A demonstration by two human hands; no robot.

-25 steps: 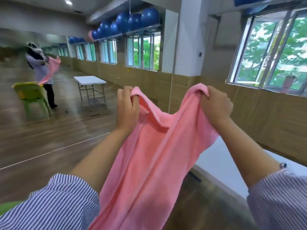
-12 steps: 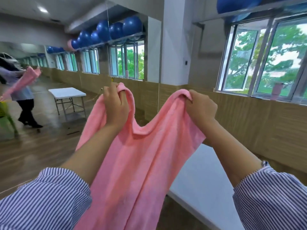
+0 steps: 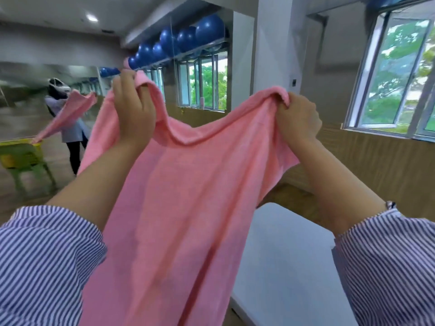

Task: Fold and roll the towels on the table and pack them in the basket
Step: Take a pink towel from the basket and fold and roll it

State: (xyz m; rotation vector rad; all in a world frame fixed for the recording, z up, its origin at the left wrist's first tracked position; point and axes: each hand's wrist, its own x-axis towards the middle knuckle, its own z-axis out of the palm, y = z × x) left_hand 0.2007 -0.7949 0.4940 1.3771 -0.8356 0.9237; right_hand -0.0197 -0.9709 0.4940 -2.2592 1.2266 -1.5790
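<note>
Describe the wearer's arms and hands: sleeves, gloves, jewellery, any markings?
Both arms wear loose shirt sleeves with thin blue-and-white stripes, pushed up so the forearms are bare: left sleeve, right sleeve. Left hand and right hand are bare: no gloves, and no rings or watch visible.

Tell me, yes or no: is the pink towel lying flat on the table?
No, both hands, left and right, hold the pink towel up in the air.
</note>
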